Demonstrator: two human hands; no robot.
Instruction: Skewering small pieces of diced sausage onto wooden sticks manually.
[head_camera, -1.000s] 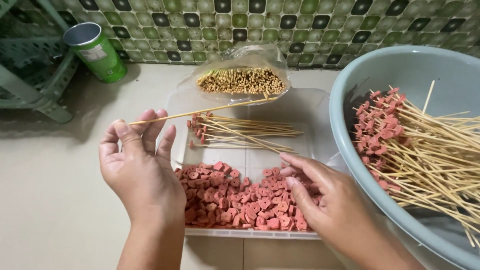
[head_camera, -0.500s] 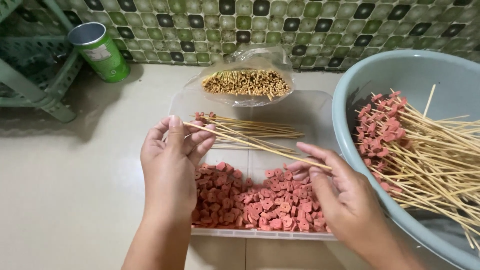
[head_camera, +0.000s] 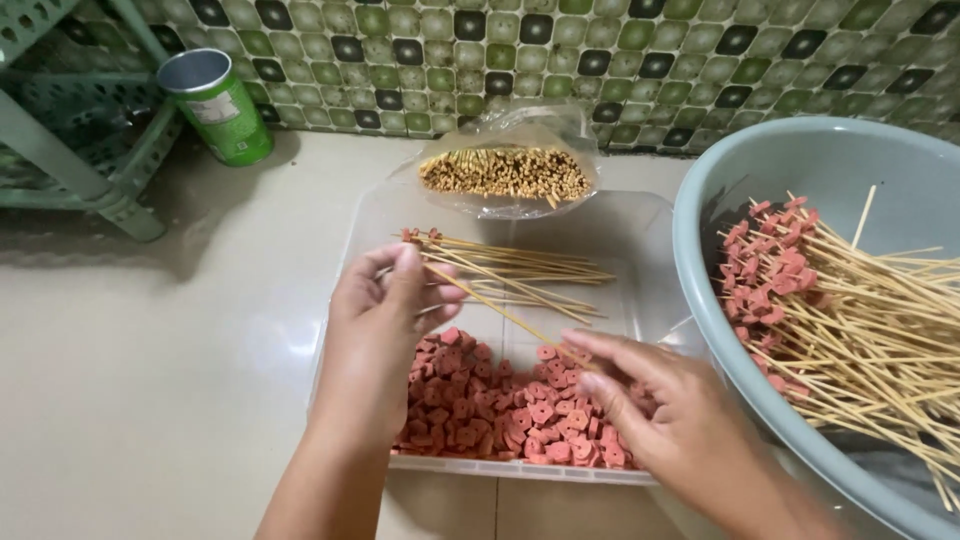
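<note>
My left hand (head_camera: 385, 335) pinches a thin bamboo skewer (head_camera: 505, 315) near its upper end. The stick slants down to the right toward my right hand (head_camera: 660, 410). That hand rests on a heap of red sausage slices (head_camera: 500, 405), its fingertips at the skewer's lower tip. The slices lie in the near half of a clear plastic tray (head_camera: 650, 235). Several skewers with red pieces on them (head_camera: 510, 265) lie in the tray's far half.
A grey-blue basin (head_camera: 800, 160) at the right holds many loaded skewers (head_camera: 840, 310). A clear bag of bare skewers (head_camera: 505, 172) sits behind the tray. A green can (head_camera: 215, 105) and a green plastic stool (head_camera: 70, 140) stand far left by the tiled wall.
My left hand carried the skewer rightward over the tray and tipped its end down toward my right hand, which now meets the tip on the slices.
</note>
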